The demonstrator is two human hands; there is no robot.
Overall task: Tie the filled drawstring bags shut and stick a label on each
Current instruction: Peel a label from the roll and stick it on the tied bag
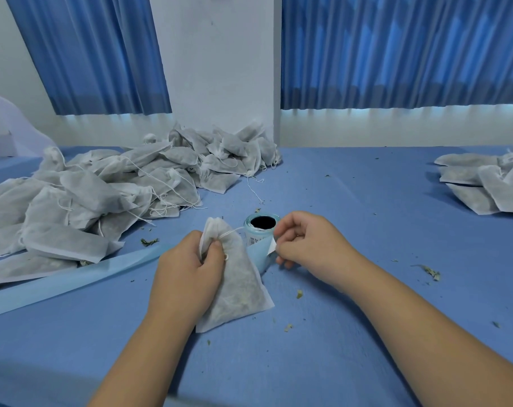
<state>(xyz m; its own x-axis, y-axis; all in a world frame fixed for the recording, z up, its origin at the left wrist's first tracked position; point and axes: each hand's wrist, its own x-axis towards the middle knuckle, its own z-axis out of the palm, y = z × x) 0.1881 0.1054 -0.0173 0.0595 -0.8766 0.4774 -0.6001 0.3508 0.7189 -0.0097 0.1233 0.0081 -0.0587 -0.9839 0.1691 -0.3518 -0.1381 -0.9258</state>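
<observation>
Head: curled fingers (215, 255) on bag (240, 289), label (272, 247)

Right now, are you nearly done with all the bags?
Not nearly. The bag in the left hand already looks pulled shut. The right hand is peeling a label off the roll for it. A big pile on the left and a small pile on the right remain; no labels show on either, so I can't tell which is finished.
</observation>
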